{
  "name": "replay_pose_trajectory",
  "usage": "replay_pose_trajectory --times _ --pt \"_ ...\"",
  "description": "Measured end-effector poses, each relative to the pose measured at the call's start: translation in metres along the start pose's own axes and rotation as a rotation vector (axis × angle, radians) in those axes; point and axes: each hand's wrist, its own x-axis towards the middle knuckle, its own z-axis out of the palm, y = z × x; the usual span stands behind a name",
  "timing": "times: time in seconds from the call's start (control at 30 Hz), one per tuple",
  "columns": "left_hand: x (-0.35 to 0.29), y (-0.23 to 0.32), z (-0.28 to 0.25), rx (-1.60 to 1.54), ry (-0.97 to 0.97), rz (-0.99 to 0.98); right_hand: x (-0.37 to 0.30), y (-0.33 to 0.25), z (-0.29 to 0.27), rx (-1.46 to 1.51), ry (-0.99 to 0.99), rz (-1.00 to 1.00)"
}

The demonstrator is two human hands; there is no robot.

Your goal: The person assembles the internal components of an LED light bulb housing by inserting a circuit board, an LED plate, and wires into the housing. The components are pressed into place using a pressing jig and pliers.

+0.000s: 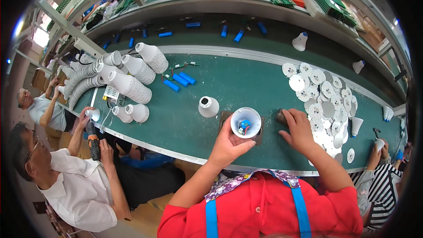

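Note:
My left hand (230, 149) grips a white cone-shaped lamp housing (260, 119), its wide mouth facing up. Inside the housing show a blue part (245, 125) and thin red wires. Beneath it, a brown block (258, 139) is partly hidden on the bench. My right hand (298, 128) has its fingers curled over a dark brown cylindrical piece (280, 117) to the right of the housing; its kind is unclear. Another white lamp housing (208, 107) stands narrow end up at the left, untouched.
Stacked white housings (131, 87) and several blue battery cells (180, 79) lie on the left of the green bench (185, 134). White round discs (328, 101) pile at the right. A shelf (246, 6) spans the back. A co-worker holds a power drill (93, 141) at the left.

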Motion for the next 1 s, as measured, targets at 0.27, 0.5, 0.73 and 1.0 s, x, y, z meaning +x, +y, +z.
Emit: replay_pose_trajectory --times 0.27,0.5,0.73,1.0 --pt "0.012 -0.021 -0.005 0.541 0.209 0.160 0.008 0.013 0.014 0.143 0.004 0.176" --pt "0.009 -0.019 -0.015 0.756 0.221 0.260 0.063 -0.067 -0.072 0.363 0.136 -0.253" --pt "0.009 -0.005 -0.003 0.840 0.240 0.301 0.079 -0.088 -0.074 0.260 0.069 -0.322" --pt "0.007 -0.010 -0.009 0.855 0.208 0.352 0.080 -0.103 -0.090 0.233 0.102 -0.349"
